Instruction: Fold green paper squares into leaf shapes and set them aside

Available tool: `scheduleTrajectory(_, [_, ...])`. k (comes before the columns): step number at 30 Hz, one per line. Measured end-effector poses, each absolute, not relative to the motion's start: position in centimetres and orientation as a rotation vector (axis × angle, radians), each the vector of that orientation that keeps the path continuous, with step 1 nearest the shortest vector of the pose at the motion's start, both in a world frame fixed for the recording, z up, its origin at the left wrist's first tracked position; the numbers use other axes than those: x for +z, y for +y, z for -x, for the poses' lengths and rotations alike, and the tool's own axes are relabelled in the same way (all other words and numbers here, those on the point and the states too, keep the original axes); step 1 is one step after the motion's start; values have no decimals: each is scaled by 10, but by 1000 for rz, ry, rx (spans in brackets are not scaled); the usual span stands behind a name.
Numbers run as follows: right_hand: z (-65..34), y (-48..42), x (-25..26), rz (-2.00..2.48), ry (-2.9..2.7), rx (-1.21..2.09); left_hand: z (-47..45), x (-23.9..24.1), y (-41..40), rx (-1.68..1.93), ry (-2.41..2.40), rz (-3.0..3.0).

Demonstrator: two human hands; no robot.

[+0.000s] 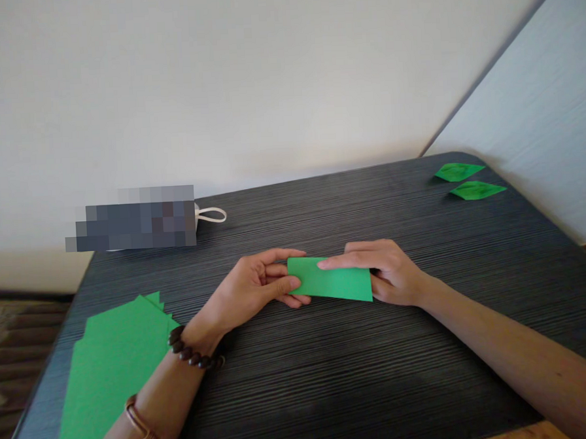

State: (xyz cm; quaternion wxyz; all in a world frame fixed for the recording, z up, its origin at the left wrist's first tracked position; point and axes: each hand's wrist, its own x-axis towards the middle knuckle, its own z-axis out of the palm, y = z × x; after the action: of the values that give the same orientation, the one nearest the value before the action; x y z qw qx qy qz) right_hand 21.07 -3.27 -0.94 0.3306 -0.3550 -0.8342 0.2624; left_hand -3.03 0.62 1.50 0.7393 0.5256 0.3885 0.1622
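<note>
A green paper, a narrow rectangle in shape, is held just above the middle of the dark table. My left hand grips its left end, thumb on the front and fingers behind. At the right part, my right hand has one finger laid along the upper face, while other fingers go out of sight behind the paper. Beside my left forearm lies a loose stack of green paper sheets, partly covered by the arm.
Two folded green paper pieces, pointed at both ends, rest at the far right corner of the table. At the back left stands a blurred-out object with a white loop. A pale wall rises behind the table.
</note>
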Motion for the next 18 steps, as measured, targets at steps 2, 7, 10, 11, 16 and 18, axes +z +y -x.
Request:
scheduleTrajectory(2, [-211,-33,-9,930,-2182,693,31,15,6,354,841,-1152])
scheduleTrajectory(7, [-212,-32,-9,924,-2189,695,31,14,5,363,850,-1160])
scheduleTrajectory(10, [-212,-32,-8,937,-2185,697,30,15,5,371,861,-1161])
scheduleTrajectory(11, [-211,-32,-8,943,-2182,703,30,15,4,375,863,-1161])
scheduleTrajectory(16, [-211,-31,-5,939,-2156,768,29,14,4,393,875,-1164])
scheduleTrajectory(18, [-213,-30,-3,935,-2139,818,28,14,4,410,890,-1167])
